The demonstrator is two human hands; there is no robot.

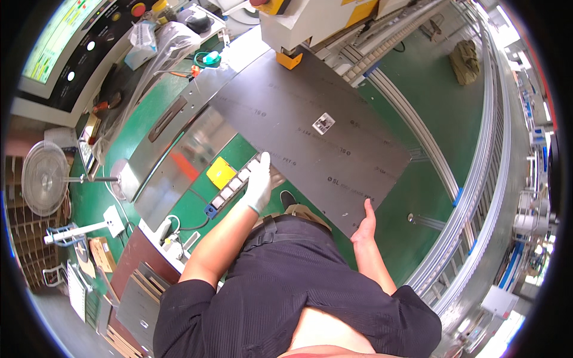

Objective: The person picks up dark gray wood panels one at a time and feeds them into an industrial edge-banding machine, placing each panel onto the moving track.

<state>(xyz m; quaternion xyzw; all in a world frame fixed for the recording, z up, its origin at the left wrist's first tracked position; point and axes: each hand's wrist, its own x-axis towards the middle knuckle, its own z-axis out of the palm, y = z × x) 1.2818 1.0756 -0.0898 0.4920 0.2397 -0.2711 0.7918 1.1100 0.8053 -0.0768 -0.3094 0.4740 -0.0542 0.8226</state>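
A large dark grey sheet panel [286, 119] with rows of faint printing stretches out in front of me. A small white printed label [323, 123] is stuck on its face. My left hand [258, 184], in a white glove, grips the panel's left near edge, thumb on top and the fingers hidden underneath. At the near right corner my bare right hand [364, 225] holds the edge, its thumb upright along the side and its other fingers mostly out of sight below. The panel's far end lies at the machine head, beside an orange bracket [289, 60].
A beige machine head [316, 24] stands over the far end. On the left are a metal machine bed [179, 167], a control screen [54, 45] and a fan [45, 178]. A yellow pedal-like box [221, 173] sits near my left hand. Aluminium rails [459, 250] curve along the right.
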